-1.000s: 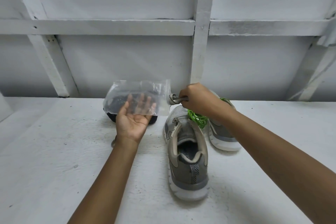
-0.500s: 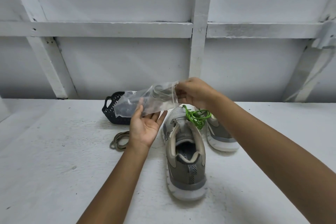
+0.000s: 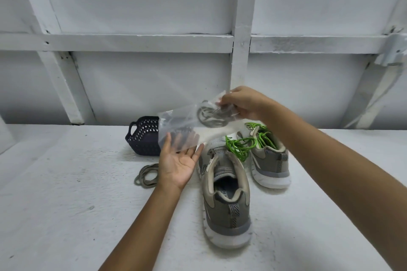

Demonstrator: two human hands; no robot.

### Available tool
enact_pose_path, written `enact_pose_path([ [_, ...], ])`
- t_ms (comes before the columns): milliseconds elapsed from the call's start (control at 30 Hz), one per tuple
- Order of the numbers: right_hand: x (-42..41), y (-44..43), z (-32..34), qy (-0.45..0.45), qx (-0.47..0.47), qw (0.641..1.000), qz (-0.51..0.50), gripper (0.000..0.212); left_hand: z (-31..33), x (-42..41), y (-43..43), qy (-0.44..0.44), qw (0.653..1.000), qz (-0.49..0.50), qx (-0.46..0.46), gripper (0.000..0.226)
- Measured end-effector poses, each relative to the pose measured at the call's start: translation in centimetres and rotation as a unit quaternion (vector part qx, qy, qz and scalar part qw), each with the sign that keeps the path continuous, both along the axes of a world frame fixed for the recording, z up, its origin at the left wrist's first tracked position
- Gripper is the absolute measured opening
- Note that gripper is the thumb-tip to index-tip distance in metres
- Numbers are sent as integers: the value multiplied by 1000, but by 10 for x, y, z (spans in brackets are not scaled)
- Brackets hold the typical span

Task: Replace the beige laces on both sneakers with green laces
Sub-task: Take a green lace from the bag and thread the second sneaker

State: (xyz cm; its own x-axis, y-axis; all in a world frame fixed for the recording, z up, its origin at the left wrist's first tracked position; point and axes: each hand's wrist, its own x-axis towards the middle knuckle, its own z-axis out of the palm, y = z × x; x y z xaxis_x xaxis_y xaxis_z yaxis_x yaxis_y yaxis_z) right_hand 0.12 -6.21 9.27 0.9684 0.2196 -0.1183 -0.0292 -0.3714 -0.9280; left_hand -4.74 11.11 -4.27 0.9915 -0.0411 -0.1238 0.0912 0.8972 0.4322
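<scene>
Head view: my left hand (image 3: 178,164) lies palm up, fingers straight and spread, under the low left end of the plastic bag (image 3: 176,121). My right hand (image 3: 241,103) has its fingers curled, pinching the bag's mouth at the high right end, with the coiled beige lace (image 3: 210,116) just inside. The bag's long axis slants up from left to right. The other beige lace (image 3: 147,175) lies on the table (image 3: 66,204) just left of my left wrist, so I judge that hand nearer. The sneakers (image 3: 226,204) carry green laces (image 3: 241,146).
</scene>
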Motion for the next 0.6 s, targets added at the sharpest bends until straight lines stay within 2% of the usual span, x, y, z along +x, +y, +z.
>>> enact_pose_path([
  [100, 5, -13, 17, -38, -86, 995, 17, 13, -4, 2, 8, 22, 1000, 10, 10, 40],
  [200, 4, -16, 31, -39, -127, 990, 48, 11, -7, 4, 6, 28, 999, -2, 45, 24],
  [300, 2, -14, 38, -45, -139, 987, 73, 7, -10, 3, 0, 38, 998, 7, 50, 18],
  [400, 1, -8, 38, -79, -114, 990, 40, 16, -13, 3, -5, 33, 998, 41, 41, 18],
  [600, -2, -2, 40, -114, -132, 984, 25, 14, -8, 4, -12, 41, 996, 71, 33, 16],
])
